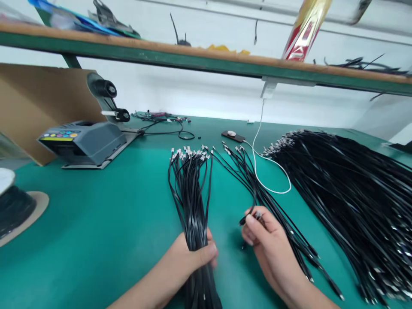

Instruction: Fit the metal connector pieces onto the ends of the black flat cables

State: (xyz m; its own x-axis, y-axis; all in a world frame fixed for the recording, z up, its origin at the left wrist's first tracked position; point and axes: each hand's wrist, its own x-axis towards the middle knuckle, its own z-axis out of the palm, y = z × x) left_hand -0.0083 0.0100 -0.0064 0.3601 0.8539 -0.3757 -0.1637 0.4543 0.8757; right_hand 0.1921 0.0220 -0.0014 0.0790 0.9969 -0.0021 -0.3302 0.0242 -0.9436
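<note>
My left hand [201, 253] is wrapped round a thick bundle of black cables [192, 197]. The bundle's white connector ends fan out on the far side, and its near end runs out of the bottom of the view. My right hand [265, 240] pinches a black cable by its end, close to a metal-tipped plug between thumb and fingers; how many cables it holds I cannot tell. Beneath and beside that hand lies a smaller, looser group of black cables [273, 197], with white connectors at the far end and dark plugs at the near end.
A large pile of black cables [347, 193] covers the right side of the green table [112, 214]. A white charging cable [256, 167] loops from a phone [233, 136]. At left stand a grey tape dispenser [90, 141] and a spool [16, 206]. A shelf [193, 53] spans the back.
</note>
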